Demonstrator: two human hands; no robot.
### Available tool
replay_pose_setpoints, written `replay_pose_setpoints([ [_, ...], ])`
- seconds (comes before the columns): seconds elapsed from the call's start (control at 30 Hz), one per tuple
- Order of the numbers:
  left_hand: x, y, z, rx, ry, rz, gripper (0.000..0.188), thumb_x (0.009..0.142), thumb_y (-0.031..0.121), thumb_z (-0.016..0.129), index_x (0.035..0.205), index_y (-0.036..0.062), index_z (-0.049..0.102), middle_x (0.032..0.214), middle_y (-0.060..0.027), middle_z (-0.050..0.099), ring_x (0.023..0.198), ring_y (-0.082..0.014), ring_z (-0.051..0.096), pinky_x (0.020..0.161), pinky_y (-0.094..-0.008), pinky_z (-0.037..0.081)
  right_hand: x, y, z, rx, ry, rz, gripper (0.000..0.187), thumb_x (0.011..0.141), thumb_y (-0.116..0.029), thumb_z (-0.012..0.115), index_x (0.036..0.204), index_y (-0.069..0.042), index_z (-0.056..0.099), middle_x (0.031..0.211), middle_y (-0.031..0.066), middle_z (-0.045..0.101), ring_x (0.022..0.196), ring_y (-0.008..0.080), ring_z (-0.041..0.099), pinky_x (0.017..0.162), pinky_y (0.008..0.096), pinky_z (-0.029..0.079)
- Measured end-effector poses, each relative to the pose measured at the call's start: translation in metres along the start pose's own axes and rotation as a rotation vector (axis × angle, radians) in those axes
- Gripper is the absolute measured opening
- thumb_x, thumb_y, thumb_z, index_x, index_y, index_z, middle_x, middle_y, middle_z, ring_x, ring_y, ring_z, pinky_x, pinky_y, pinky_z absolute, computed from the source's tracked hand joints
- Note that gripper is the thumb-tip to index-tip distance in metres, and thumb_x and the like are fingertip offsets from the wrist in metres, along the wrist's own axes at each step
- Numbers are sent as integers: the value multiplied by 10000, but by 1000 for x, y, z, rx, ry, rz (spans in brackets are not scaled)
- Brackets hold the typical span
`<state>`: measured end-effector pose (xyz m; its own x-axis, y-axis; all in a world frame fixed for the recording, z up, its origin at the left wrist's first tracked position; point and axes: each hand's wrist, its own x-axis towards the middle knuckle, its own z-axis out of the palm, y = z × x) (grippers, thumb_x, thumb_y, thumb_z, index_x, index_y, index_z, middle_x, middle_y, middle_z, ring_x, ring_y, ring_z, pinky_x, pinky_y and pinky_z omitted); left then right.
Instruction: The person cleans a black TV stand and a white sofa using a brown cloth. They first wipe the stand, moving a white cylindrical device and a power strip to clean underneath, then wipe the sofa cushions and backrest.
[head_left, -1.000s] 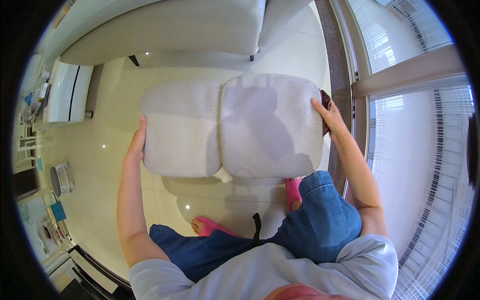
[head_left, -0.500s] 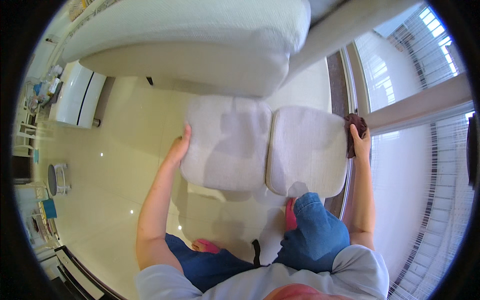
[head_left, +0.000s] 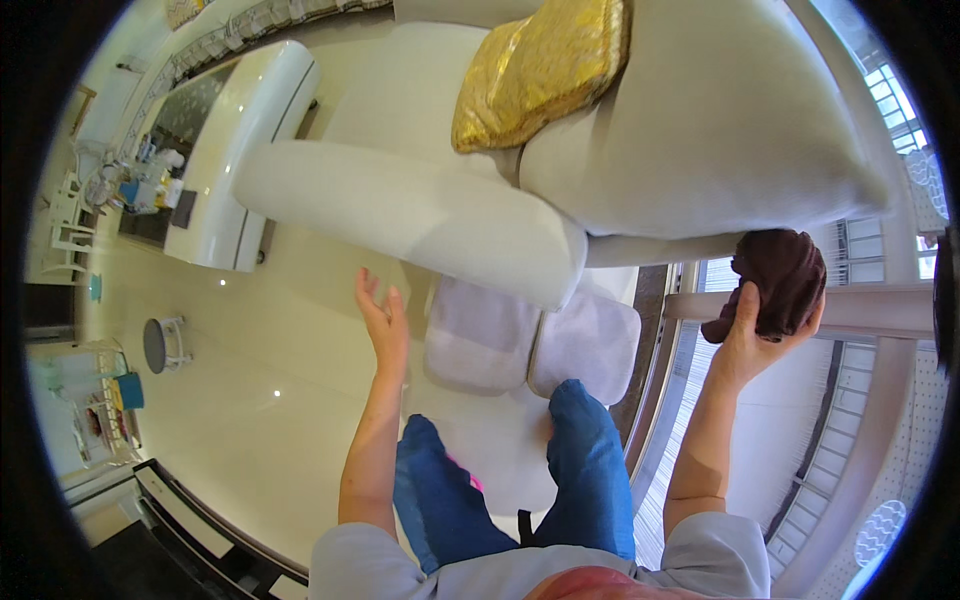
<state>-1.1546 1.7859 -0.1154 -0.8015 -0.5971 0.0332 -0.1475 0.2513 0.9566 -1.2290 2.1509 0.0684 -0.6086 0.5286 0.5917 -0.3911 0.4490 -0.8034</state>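
My right hand (head_left: 748, 345) grips a bunched dark brown cloth (head_left: 785, 282), raised near the window frame (head_left: 860, 315). Empty, with its fingers apart, my left hand (head_left: 383, 318) hovers beside the sofa's pale armrest (head_left: 420, 205). Two light grey seat cushions (head_left: 480, 340) lie side by side in front of my knees, their far edges hidden behind the armrest. Neither hand touches them. Beyond the armrest, a shiny gold pillow (head_left: 540, 75) leans against a large pale back cushion (head_left: 690, 130).
A white coffee table (head_left: 240, 130) with things on top stands at the far left. On the tiled floor (head_left: 240, 420) is a small grey-topped stool (head_left: 165, 343). Dark furniture (head_left: 160, 550) fills the lower left corner, and window panes run along the right.
Both hands have left the grey cushions, which now sit lower and farther away in view. My right hand has lifted the cloth away, and more of the sofa shows.
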Motion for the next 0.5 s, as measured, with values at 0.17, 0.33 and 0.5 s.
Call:
replay_pose_setpoints([
  [0.17, 64, 111, 19, 331, -197, 132, 721, 922, 327, 554, 1453, 7, 184, 1525, -203, 112, 1413, -349, 91, 1130, -460, 152, 61, -38, 45, 24, -186, 208, 921, 665, 28, 769, 1404, -42, 225, 1390, 168, 350, 1258, 263, 391, 1078, 369, 302],
  [0.33, 80, 80, 43, 784, -595, 146, 1000, 767, 403, 720, 1471, 16, 124, 1516, -281, -48, 1399, -442, -90, 1126, -531, 51, 71, -13, 69, -148, -381, 285, 741, 843, -88, 622, 1413, 48, 169, 1404, 194, 348, 1293, 254, 361, 1082, 338, 265],
  [0.5, 101, 98, 31, 1004, -835, 233, 1238, 578, 428, 836, 1478, 34, 83, 1495, -321, 47, 1396, -458, -53, 1124, -556, 45, 82, -34, 68, -231, -458, 396, 791, 741, -2, 682, 1397, 19, 240, 1443, 223, 273, 1332, 368, 305, 1100, 394, 257],
])
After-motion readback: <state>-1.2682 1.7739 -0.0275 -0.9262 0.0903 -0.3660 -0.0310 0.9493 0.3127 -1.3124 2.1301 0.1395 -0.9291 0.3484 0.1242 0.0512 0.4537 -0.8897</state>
